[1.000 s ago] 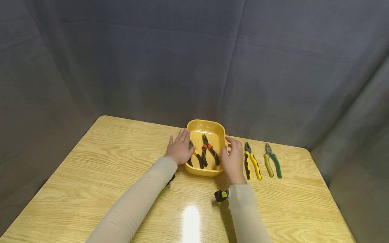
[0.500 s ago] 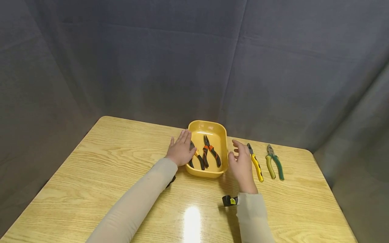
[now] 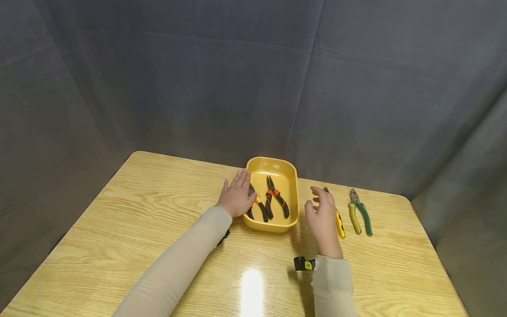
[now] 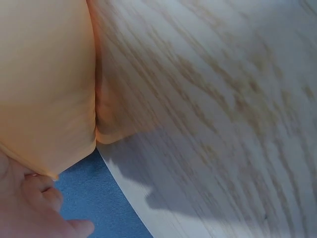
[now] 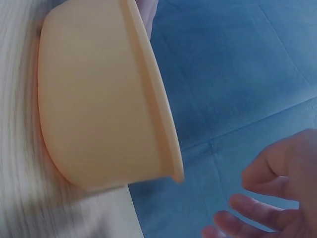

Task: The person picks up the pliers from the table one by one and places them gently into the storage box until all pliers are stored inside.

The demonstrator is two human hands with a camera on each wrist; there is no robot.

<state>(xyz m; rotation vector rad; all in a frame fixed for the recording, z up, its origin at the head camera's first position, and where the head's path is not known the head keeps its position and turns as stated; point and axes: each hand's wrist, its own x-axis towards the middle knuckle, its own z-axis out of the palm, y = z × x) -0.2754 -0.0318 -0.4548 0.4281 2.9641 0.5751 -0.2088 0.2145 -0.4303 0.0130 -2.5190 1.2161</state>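
Observation:
A yellow plastic basin (image 3: 271,228) stands near the table's back edge. Inside lie needle-nose pliers (image 3: 271,192) with black and orange handles, and a second pair of pliers (image 3: 262,211) partly covered by my left hand (image 3: 236,196). That hand lies with straight fingers over the basin's left rim. To the right of the basin, my right hand (image 3: 322,218) hovers apart from it, fingers loosely bent and holding nothing. Behind it, yellow-and-black pliers (image 3: 340,225) are mostly hidden. Farther right lie pliers with green and yellow handles (image 3: 361,213).
The wooden table (image 3: 158,198) has rounded back corners. A grey curtain (image 3: 214,88) hangs close behind it and along both sides. A black strap device (image 3: 304,264) sits at my right wrist.
My right hand has come away from the basin's right side and moved right, now covering most of the yellow-and-black pliers. The left hand stays at the left rim.

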